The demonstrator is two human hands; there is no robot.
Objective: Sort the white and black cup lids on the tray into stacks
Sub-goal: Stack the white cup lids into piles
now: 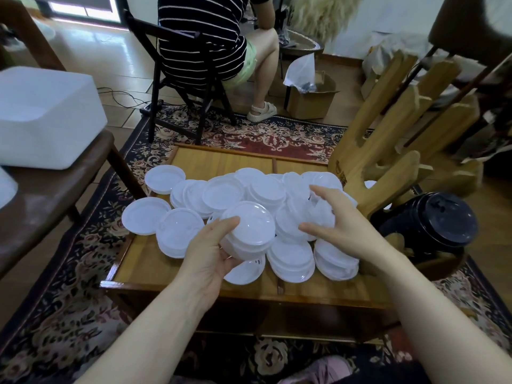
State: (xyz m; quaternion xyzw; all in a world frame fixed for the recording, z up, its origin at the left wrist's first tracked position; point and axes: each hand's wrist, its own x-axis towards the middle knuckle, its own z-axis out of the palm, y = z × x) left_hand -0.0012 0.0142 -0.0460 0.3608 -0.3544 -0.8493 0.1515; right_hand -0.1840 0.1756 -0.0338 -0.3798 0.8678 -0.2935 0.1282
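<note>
The left hand [213,252] grips a stack of white lids [247,234] at frame centre while the right hand [336,217], fingers loosely spread and empty, hovers over loose white lids [291,261] on the tray [144,261]; best to seat each lid squarely, rims aligned.
</note>
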